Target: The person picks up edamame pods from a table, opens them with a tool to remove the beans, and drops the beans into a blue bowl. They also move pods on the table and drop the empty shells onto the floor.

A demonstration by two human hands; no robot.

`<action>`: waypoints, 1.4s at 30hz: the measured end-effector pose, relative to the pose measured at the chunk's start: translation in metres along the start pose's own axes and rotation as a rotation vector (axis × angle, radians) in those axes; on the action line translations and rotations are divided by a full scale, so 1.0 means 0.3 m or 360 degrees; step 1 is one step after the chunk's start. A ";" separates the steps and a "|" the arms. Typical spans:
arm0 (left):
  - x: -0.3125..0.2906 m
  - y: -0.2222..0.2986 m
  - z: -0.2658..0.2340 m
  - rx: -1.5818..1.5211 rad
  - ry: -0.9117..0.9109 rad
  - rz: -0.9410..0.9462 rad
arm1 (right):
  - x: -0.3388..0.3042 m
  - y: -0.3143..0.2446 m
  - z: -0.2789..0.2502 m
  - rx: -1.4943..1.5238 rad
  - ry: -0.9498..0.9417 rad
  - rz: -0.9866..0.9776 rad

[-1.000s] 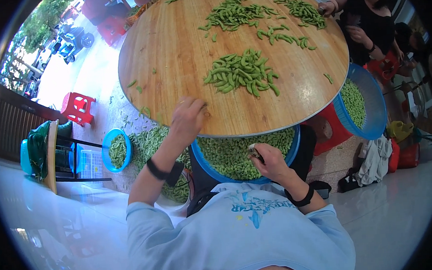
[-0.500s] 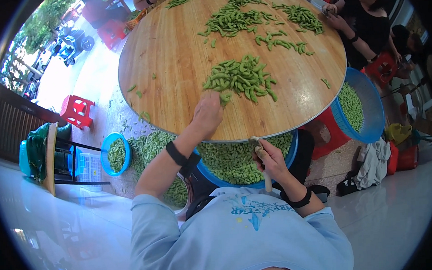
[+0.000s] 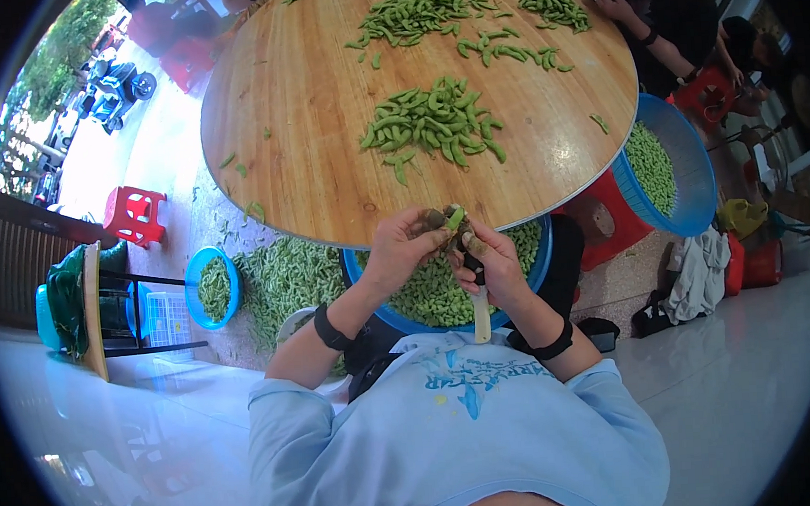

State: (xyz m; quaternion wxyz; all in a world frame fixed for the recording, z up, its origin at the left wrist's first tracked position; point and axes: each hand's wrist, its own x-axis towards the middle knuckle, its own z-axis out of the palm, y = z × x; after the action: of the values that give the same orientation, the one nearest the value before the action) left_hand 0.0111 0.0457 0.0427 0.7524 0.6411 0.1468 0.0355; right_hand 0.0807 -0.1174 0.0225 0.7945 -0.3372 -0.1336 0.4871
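Note:
My left hand point(image 3: 399, 250) pinches a green bean pod point(image 3: 456, 218) at the table's near edge. Close against it, my right hand point(image 3: 498, 265) wraps round a slim tool with a black part and a pale handle point(image 3: 480, 315) pointing down toward me; its kind cannot be made out. The fingertips of both hands meet around the pod and look dark or covered. Below them sits a blue tub point(image 3: 546, 257) full of shelled green beans point(image 3: 430, 299). A heap of pods point(image 3: 435, 123) lies on the round wooden table point(image 3: 307, 139) beyond my hands.
More pods point(image 3: 425, 14) lie at the table's far side, where a person point(image 3: 668, 19) works. A blue basin point(image 3: 700, 196) of beans stands right, beside a red stool point(image 3: 605, 229). At left are a small blue basin point(image 3: 235, 285), pods across the floor point(image 3: 287, 282) and another red stool point(image 3: 135, 215).
My left hand has come back from the pod heap to my right hand with a pod. The right hand has lifted slightly toward it. The view has shifted a little.

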 end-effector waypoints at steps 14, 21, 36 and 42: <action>-0.014 0.003 0.002 0.0154 -0.0072 0.0117 | -0.037 -0.028 0.007 0.0001 -0.0106 -0.0012; 0.008 -0.035 -0.004 -0.0334 -0.0199 -0.0002 | -0.032 -0.011 0.011 -0.0166 0.0037 -0.0140; -0.023 -0.092 -0.021 -0.1298 -0.0746 -0.0599 | -0.078 -0.044 -0.036 0.0320 -0.0320 0.0320; -0.023 -0.067 0.000 -0.1056 -0.0493 -0.0651 | -0.069 -0.026 -0.079 0.0542 -0.0230 0.0429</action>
State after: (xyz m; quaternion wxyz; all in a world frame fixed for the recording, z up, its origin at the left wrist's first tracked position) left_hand 0.0019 0.0406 0.0244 0.9228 0.3195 0.1368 -0.1661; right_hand 0.0886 -0.1472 0.0127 0.7560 -0.1773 -0.0597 0.6273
